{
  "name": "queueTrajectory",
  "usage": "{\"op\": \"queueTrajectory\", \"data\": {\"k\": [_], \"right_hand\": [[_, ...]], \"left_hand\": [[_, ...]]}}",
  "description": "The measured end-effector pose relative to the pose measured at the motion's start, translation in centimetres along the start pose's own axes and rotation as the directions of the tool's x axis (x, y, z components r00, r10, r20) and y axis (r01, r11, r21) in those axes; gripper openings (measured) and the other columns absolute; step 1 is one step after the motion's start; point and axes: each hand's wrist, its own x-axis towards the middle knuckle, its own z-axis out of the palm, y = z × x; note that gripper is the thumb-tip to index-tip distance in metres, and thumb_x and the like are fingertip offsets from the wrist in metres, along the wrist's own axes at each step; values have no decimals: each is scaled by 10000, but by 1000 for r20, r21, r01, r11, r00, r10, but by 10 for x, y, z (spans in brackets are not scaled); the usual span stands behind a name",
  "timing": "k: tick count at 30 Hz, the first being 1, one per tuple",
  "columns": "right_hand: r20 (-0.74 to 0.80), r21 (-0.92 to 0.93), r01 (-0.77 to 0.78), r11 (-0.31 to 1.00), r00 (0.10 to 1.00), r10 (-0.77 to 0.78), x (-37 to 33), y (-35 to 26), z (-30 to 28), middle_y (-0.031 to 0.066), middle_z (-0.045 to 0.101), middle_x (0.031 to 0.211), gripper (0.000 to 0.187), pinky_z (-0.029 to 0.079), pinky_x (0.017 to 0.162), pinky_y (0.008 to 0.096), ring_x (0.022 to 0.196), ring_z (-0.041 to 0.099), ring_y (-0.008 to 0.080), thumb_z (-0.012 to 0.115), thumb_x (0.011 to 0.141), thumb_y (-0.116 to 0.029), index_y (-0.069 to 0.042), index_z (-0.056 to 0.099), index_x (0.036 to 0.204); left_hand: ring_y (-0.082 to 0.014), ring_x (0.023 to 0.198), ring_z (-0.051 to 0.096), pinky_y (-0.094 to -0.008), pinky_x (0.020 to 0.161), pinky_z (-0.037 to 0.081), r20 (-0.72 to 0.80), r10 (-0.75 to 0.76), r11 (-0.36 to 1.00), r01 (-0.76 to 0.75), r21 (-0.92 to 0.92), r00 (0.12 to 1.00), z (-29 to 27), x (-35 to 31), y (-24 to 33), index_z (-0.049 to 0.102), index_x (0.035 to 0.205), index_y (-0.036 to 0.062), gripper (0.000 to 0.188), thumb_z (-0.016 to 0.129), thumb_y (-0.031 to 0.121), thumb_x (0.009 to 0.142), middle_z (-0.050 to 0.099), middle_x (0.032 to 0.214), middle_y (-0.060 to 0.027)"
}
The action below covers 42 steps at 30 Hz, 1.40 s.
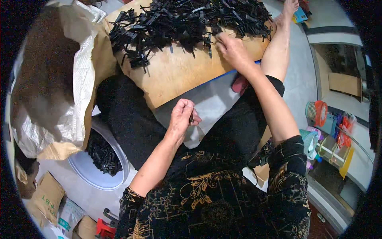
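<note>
A big heap of small black plastic pieces (187, 24) covers the far part of a wooden board (159, 81) in front of me. My right hand (234, 51) is over the board at the heap's near edge. Its fingertips are smeared by motion, so whether they grip a piece does not show. Nearer to me, above my lap and off the board's near edge, my left hand (183, 115) is closed. A small dark plastic piece (191, 118) shows between its fingers; most of it is hidden.
A large white woven sack (81, 79) stands open on the left. Below it, a white tub (123, 175) holds more black pieces. Brown bags (47, 197) and a red item (105, 228) lie at the lower left. Shelves with baskets (312, 111) and plastic bags stand at the right.
</note>
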Motion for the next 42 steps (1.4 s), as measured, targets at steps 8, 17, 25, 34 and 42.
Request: {"op": "queueTrajectory", "data": {"k": [8,17,25,34,42], "right_hand": [[-143,116,143,983,982,-126,-3,15,12,175,583,832,134,454,640,438,763,577,366,527,802,-90,-66,535,934],[-115,-97,108,989,986,-119,-1,14,14,157,604,839,201,469,631,446,749,585,371,521,770,-75,-106,563,964],[191,831,-239,501,971,147,-30,-52,-39,-38,548,715,190,323,441,166,528,450,9,512,895,-217,-45,569,954],[550,814,-534,228,835,-7,-119,-108,-20,-50,435,602,226,248,389,164,453,346,15,509,908,-290,-79,515,829],[563,791,-585,180,811,163,-129,-121,-5,-62,393,553,196,216,361,179,415,288,21,515,904,-308,-115,487,906]], "left_hand": [[-113,547,551,-222,469,424,-42,-26,999,27,20,999,-4,1,-5,455,850,91,145,445,213,925,520,654,-25],[-149,566,550,-249,506,433,-54,-39,998,42,55,998,-10,0,-9,451,941,53,92,418,72,857,533,677,-54],[-87,544,484,-207,482,400,14,275,906,-263,332,961,4,-13,25,407,1110,-13,291,444,37,826,524,740,-49],[-70,609,495,-218,551,428,153,289,888,-324,325,945,9,-9,39,380,1229,-7,583,674,124,743,542,764,-52],[-56,635,456,-197,582,416,159,416,670,-420,612,895,6,-4,16,410,1208,29,497,622,67,760,530,848,-2]]}}
